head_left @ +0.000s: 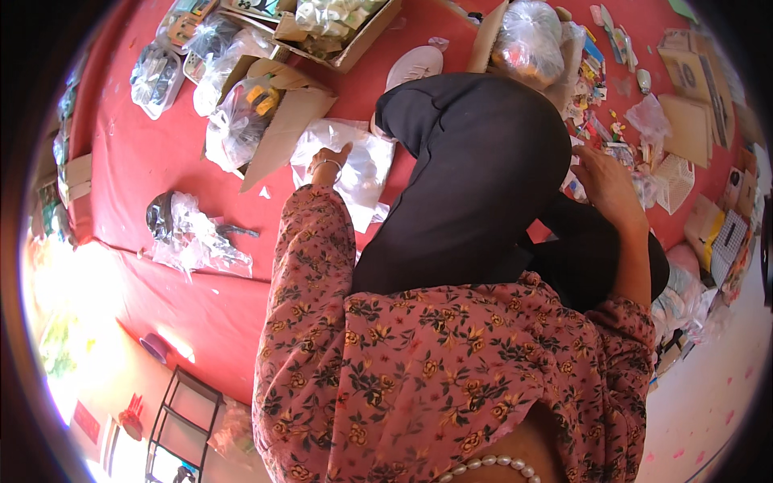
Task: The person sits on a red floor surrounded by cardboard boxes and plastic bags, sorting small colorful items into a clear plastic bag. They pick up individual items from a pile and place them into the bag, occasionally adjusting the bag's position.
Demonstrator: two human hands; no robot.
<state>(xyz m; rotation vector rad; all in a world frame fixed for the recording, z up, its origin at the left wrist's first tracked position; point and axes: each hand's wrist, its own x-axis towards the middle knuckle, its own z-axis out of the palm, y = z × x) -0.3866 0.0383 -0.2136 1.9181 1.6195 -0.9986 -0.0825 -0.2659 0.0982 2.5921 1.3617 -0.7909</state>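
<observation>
My left hand, with a bracelet at its wrist, is on a clear plastic bag spread flat on the red floor covering. Its thumb stands apart from the other fingers, which bend down and partly out of sight. Beyond my raised knee, my right hand reaches toward small colourful pieces and clear wrapping. Its fingers are bent but apart, their tips partly hidden by my leg; I make out nothing held in them. A bag of toys bulges from an opened cardboard box left of the flat bag.
Bagged toys fill another box ahead. Small loose toy parts lie to the right, near a white basket and cardboard pieces. A plastic-wrapped dark item lies left. A black rack stands lower left.
</observation>
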